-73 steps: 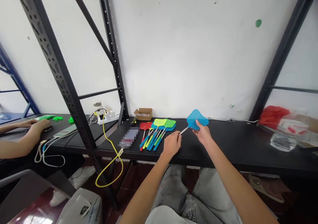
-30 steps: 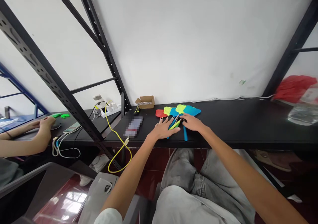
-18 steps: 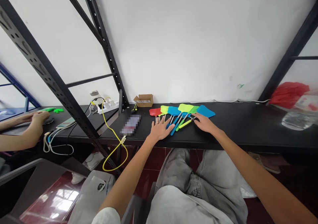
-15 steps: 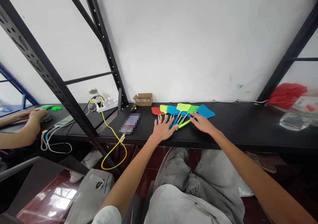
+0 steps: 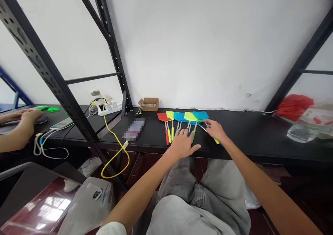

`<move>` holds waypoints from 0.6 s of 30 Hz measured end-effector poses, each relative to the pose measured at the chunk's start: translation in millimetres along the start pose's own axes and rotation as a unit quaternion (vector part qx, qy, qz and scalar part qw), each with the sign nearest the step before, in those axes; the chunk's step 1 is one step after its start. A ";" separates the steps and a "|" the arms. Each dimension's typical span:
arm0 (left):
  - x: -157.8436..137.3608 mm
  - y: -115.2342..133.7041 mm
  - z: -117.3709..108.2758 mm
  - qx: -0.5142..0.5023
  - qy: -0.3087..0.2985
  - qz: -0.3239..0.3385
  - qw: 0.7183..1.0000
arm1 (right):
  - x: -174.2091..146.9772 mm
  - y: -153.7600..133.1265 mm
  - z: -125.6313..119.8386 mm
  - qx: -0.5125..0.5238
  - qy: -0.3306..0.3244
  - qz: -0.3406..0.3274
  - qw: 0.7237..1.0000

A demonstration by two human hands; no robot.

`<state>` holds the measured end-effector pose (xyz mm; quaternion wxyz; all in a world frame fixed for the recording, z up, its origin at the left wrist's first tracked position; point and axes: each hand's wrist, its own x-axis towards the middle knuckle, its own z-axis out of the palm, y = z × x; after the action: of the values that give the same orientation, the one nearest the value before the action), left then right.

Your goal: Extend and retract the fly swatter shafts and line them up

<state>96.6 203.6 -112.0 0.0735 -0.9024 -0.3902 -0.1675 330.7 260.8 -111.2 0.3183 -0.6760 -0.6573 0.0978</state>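
Observation:
Several fly swatters lie side by side on the black table, their heads overlapping toward the wall. A red fly swatter (image 5: 163, 117) is leftmost, followed by yellow, blue, yellow-green and green ones, with a blue head (image 5: 201, 115) at the right end. My left hand (image 5: 182, 143) rests with fingers spread over the blue and green handles in the middle, its thumb out to the right. My right hand (image 5: 214, 129) has its fingers closed at the metal shaft of the rightmost swatter. That swatter's yellow-green handle (image 5: 216, 141) slants toward the lower right, partly hidden under this hand.
Left of the swatters lie a blurred phone (image 5: 134, 129) on a yellow cable (image 5: 110, 129) and an open cardboard box (image 5: 149, 104). Black rack posts (image 5: 52, 75) rise at the left. Plastic bags (image 5: 301, 124) sit at the right. Another person's hands (image 5: 26, 117) are far left.
The bunched handles are now spread into a straighter row. The rightmost swatter's handle has swung from lower left to lower right. My left hand has shifted right and nearer to me.

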 end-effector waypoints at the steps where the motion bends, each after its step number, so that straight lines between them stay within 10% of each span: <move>1: 1.4 2.9 0.2 -0.003 0.008 0.012 1.000 | 0.0 7.3 -4.6 0.002 0.008 0.008 1.000; 6: 13.0 6.3 8.8 -0.031 -0.034 0.037 0.998 | -6.9 32.4 -23.9 -0.088 0.035 0.027 0.995; 12: 26.2 15.4 23.3 -0.034 -0.026 -0.093 0.995 | -21.2 25.2 -7.0 -0.113 -0.049 -0.119 0.985; 18: 33.4 11.0 24.3 -0.036 -0.030 -0.181 0.982 | -17.2 17.2 13.1 -0.224 -0.047 -0.007 0.973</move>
<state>131.9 225.2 -122.6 -0.0019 -0.8236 -0.5426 -0.1650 335.7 249.6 -136.0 0.1277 -0.7205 -0.6812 -0.0225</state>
